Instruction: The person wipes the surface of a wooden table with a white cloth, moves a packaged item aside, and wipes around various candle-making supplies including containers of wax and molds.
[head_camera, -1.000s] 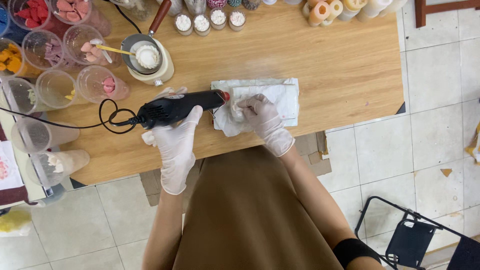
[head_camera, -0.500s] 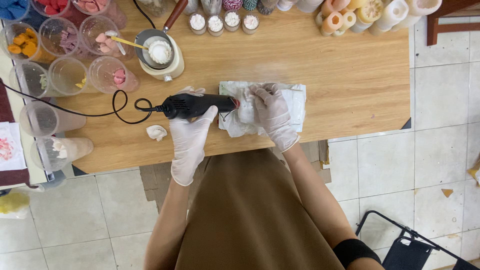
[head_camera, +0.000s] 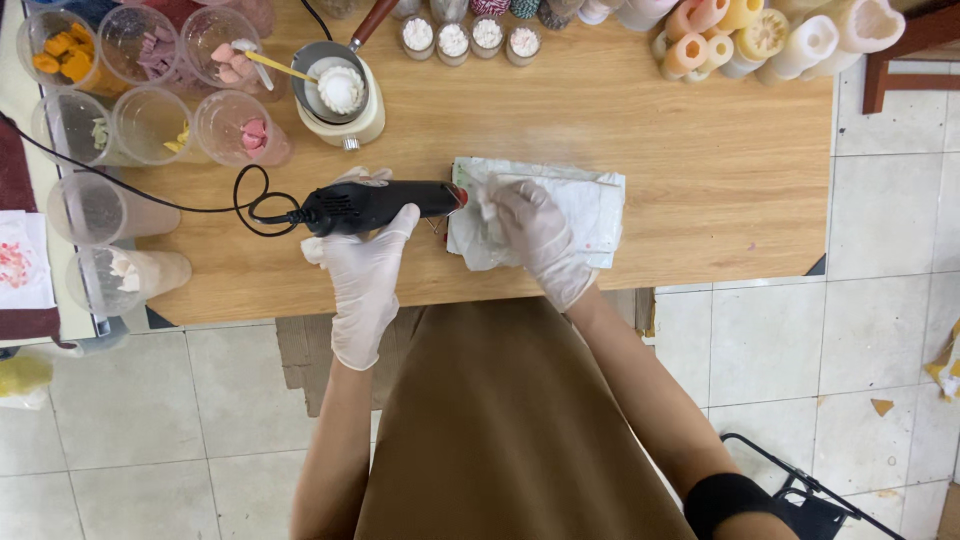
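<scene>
Far left on the wooden table (head_camera: 700, 180) stand clear plastic cups (head_camera: 150, 125) w/ small colored bits in them: orange, purple, pink, yellow. Next to them is a small cream pot (head_camera: 340, 100) w/ something white inside and a brown handle.

Then comes the black cord (head_camera: 200, 205), looping on the table and going into the back of the black hand tool (head_camera: 375, 205). The left hand (head_camera: 365, 270), in a white glove, is wrapped around the tool's body, fingers curled over the top, so it's closed tight on it. The tool looks hard and a bit heavy, prob. not slippery in a glove. Best place to hold it is the fat middle part, away from the red tip, approx. where the hand is now.

The red tip points right, at the white cloth (head_camera: 590, 205) lying flat near the table's front edge. The right hand (head_camera: 535, 235), gloved too, rests on the cloth and pinches a small white piece (head_camera: 487, 198) just beside the tip. The piece is tiny and looks light, maybe easy to break, so a soft pinch at its sides seems right.

Far right at the back are pale molds (head_camera: 760, 35).
</scene>
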